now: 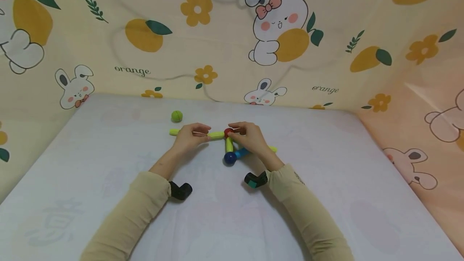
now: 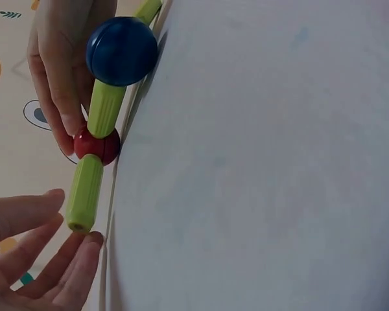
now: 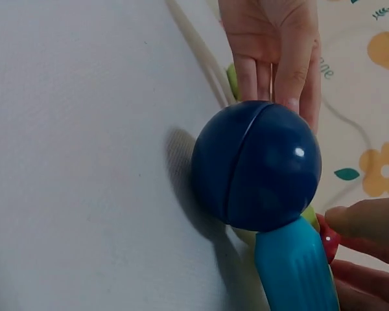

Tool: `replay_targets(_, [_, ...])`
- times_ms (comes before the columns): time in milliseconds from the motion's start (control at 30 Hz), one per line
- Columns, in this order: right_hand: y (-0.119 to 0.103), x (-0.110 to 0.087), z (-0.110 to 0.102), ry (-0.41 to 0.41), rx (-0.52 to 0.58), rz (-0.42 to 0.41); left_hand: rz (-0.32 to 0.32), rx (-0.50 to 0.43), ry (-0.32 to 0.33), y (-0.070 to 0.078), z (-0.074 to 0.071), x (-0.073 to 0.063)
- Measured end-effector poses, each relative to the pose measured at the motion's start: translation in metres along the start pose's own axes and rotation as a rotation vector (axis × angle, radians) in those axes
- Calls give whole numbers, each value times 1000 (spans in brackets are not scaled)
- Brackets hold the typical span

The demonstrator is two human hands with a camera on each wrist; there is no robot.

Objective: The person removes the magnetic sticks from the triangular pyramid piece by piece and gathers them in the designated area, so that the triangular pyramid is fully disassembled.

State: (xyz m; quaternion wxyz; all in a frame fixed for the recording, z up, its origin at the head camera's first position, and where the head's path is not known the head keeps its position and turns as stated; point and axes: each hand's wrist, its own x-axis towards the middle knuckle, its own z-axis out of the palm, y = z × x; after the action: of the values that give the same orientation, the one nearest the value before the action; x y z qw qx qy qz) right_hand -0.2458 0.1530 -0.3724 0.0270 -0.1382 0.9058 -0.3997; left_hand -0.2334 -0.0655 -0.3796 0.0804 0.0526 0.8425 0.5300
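Note:
My right hand (image 1: 250,137) pinches a red ball (image 1: 228,133) between thumb and fingers. Two yellow-green magnetic rods join this ball: one rod (image 1: 216,135) points left, the other (image 1: 229,145) runs to a dark blue ball (image 1: 230,158). From the blue ball a light blue rod (image 3: 295,265) extends beneath my right hand. My left hand (image 1: 190,137) is at the free end of the left-pointing rod (image 2: 84,194), fingers loosely extended around its tip; the thumb appears slightly apart from it.
A green ball (image 1: 177,116) lies on the white table (image 1: 203,220) behind my left hand. Another yellow-green rod (image 1: 174,132) shows left of that hand, partly hidden. One more yellow-green piece (image 1: 273,149) peeks out right of my right hand. A printed cloth (image 1: 217,43) hangs behind the table.

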Motion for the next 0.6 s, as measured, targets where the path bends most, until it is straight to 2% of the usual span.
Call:
replay_targets(367, [-4, 2, 5, 3, -30, 40, -109, -29, 0, 1, 8, -1])
replay_targets(600, [-3, 3, 3, 7, -35, 24, -113, -28, 7, 0, 11, 1])
